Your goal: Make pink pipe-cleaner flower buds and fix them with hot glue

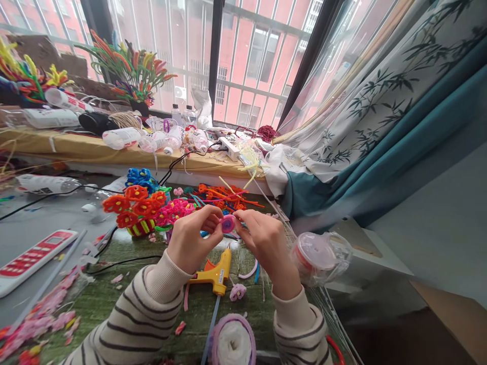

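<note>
A small pink chenille coil (228,224) with a purple centre is held in the air above the middle of a green grass-patterned mat (95,299). The left hand (194,241) and right hand (266,243) meet on either side of it, each pinching its edge between thumb and fingertips, with the other fingers curled inward. The coil looks fully wound, and no stem is visible on it. Toward the far edge of the mat, finished-looking orange and pink pipe-cleaner flowers (133,210) stand in a striped basket (139,228), with blue ones (140,178) behind them. Just past the coil, a loose heap of orange pipe-cleaner stems (224,197) remains unshaped. Directly below the hands lies a yellow hot glue gun (218,268), with a small pink flower (238,292) beside it. At the near edge sits a white roll (232,342) ringed in purple, while pink scraps (38,319) litter the near left corner.
</note>
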A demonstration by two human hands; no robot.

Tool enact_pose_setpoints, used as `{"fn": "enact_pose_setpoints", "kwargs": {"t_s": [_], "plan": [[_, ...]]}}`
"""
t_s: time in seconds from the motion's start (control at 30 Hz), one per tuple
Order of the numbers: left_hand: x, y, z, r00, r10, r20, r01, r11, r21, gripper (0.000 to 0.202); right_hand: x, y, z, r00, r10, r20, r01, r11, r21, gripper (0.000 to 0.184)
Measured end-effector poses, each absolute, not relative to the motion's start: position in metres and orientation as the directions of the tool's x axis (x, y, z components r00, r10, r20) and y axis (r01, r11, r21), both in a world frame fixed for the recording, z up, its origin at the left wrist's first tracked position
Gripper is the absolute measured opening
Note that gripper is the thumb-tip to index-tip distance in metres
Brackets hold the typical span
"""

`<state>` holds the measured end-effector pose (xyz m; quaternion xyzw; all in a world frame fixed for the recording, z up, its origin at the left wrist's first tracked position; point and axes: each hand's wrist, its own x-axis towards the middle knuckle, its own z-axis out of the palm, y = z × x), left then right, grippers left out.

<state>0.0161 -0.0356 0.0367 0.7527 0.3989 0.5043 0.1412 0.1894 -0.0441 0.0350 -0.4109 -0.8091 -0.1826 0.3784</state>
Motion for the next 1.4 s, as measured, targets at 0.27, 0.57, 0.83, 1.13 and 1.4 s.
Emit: {"fn": "enact_pose_setpoints", "kwargs": {"t_s": [0.27,0.57,0.83,1.13,1.4], "plan": [[0.016,-0.035,0.034,0.189,0.729,0.657,0.464,-0.656,0.595,0.008,0.186,-0.043,0.033,-0.419,0.513,0.749,0.822,0.566,0.072,0.021],[0.013,-0.034,0.033,0.167,0.745,0.646,0.460,-0.639,0.617,0.011,0.193,-0.042,0.032,-0.303,0.505,0.808,0.829,0.559,-0.038,0.012],[0.015,-0.036,0.035,0.165,0.733,0.660,0.426,-0.657,0.622,0.012,0.190,-0.045,0.043,-0.026,0.872,0.489,0.499,0.435,-0.750,0.020],[0.015,-0.037,0.037,0.176,0.759,0.627,0.383,-0.639,0.667,0.009,0.190,-0.042,0.041,-0.108,0.923,0.369,0.291,0.384,-0.876,0.019],[0.015,-0.035,0.031,0.159,0.776,0.611,0.346,-0.623,0.701,0.013,0.184,-0.043,0.038,-0.022,0.935,0.353,0.118,0.353,-0.928,0.012]]}}
